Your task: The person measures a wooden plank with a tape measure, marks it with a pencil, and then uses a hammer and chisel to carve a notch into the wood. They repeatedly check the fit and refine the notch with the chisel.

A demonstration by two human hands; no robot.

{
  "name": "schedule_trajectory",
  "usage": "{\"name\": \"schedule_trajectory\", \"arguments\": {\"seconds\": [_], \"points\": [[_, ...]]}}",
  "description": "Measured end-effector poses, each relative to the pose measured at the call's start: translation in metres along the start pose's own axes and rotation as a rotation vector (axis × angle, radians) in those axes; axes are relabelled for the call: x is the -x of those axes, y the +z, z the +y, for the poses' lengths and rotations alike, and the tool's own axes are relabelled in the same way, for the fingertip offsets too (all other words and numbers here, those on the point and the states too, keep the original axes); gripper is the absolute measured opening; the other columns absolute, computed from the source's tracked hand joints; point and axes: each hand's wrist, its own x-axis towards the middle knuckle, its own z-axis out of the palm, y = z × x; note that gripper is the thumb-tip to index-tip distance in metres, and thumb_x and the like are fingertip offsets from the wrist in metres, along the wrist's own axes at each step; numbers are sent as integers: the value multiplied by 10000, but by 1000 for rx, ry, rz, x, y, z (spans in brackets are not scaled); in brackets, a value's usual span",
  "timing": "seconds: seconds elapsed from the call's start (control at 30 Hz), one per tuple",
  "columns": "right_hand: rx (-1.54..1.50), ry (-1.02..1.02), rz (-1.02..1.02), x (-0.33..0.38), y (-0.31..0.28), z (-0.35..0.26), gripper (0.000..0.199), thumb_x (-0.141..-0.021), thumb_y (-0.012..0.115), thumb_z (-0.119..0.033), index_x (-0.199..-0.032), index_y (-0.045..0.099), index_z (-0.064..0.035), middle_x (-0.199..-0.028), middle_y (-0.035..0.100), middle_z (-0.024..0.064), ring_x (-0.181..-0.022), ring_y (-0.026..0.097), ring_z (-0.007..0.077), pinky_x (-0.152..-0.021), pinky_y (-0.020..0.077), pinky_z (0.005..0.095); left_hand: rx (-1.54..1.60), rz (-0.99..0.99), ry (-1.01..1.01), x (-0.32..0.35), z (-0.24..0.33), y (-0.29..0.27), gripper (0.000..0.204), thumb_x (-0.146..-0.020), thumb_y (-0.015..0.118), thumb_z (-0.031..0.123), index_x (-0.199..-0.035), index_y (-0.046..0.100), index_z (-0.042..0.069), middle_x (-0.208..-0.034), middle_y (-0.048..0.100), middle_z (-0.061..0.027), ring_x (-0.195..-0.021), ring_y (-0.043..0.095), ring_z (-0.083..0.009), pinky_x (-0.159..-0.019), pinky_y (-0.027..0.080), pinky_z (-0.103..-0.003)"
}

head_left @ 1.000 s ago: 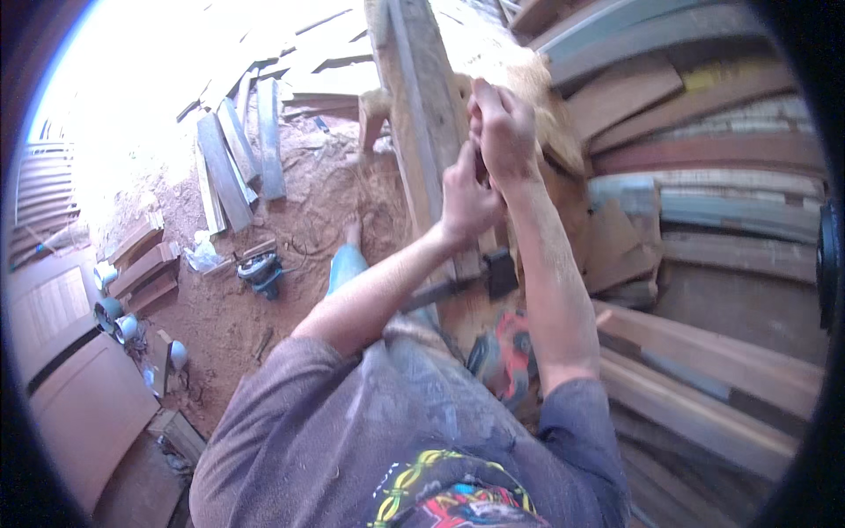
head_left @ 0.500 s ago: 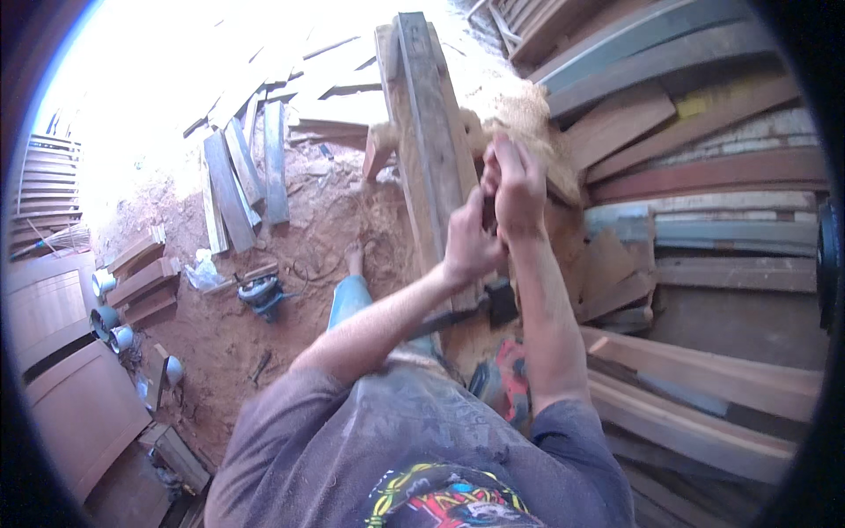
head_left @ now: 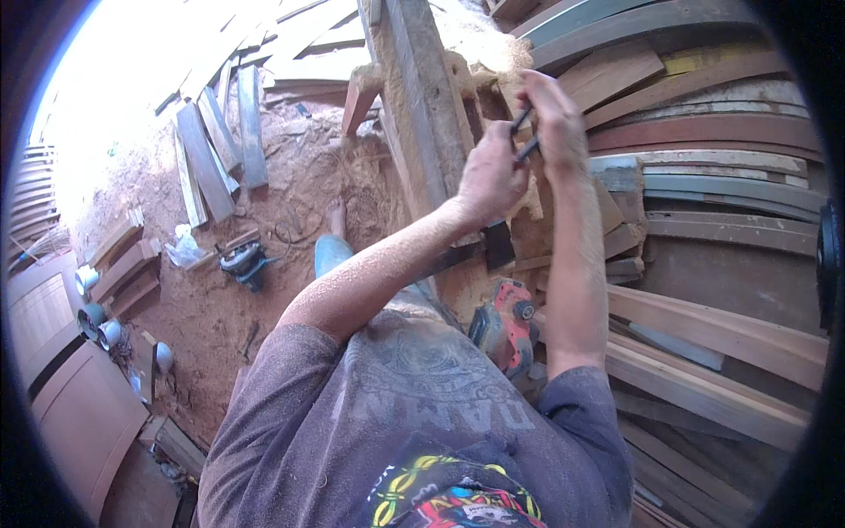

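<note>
Over the right side of the wooden bench, my left hand [head_left: 493, 176] is closed around the near end of two thin dark rods [head_left: 521, 121], perhaps parts of one tool. Their far ends reach into my right hand [head_left: 556, 119], whose fingers curl over them, slightly blurred. What kind of thing the rods are, I cannot make out. Left of my hands a long dusty timber [head_left: 422, 97] lies lengthwise on the bench. Close to my right forearm is a red power planer [head_left: 506, 321]. A black block [head_left: 498, 245] sits at the timber's near end.
Stacked boards [head_left: 713, 229] fill the right side. On the sawdust-covered floor at left lie a blue circular saw [head_left: 245, 262], a clear plastic bag [head_left: 183, 248] and loose planks [head_left: 207, 158]. Wooden panels [head_left: 84, 405] and several light-coloured pots [head_left: 91, 319] line the left edge.
My hands have moved slightly apart and to the right, and the dark rods now show between them. The view has shifted, bringing the red planer more fully into sight.
</note>
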Motion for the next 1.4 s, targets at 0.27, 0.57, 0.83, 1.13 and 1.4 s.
{"name": "schedule_trajectory", "arguments": {"seconds": [0.27, 0.57, 0.83, 1.13, 1.4], "points": [[-117, -32, 262, 163, -61, 23, 559, -1076, 583, -112, -1588, 418, 39, -1583, 481, 161, -1493, 457, 255, -1123, 432, 374, -232, -339, 380, 77, 24, 24, 875, -805, 716, 35, -1606, 363, 30, -1450, 547, -153, -1369, 538, -312, -1090, 392, -496], [172, -50, 256, 196, -60, 22, 583, -1015, 616, -31, -1574, 452, -21, -1625, 403, 135, -1518, 408, 263, -1205, 398, 414, -222, -350, 464, 92, 23, 16, 913, -773, 715, 17, -1617, 366, 36, -1347, 568, -139, -1311, 550, -315, -1076, 373, -478], [59, 35, 354, 174, -50, 1, 528, -1033, 611, -19, -1542, 475, 10, -1502, 556, 155, -1372, 559, 216, -1056, 503, 341, -165, -268, 360, 84, 27, 13, 1041, -743, 740, -6, -1661, 251, 40, -1292, 524, -166, -1236, 532, -369, -1004, 387, -496], [-167, -74, 295, 134, -13, -3, 530, -995, 482, 42, -1524, 475, 75, -1435, 628, 192, -1373, 579, 248, -1064, 508, 367, -89, -38, 366, 60, 23, 12, 1001, -791, 667, -5, -1673, 196, 37, -1298, 501, -190, -1239, 506, -401, -1020, 387, -507], [-369, -170, 192, 128, 0, -4, 725, -878, 446, 106, -1594, 332, 99, -1504, 541, 258, -1450, 511, 335, -1205, 429, 450, -89, 3, 333, 61, 20, 4, 1039, -772, 679, -9, -1682, 183, 55, -1356, 503, -194, -1263, 504, -386, -1050, 384, -505]]}}
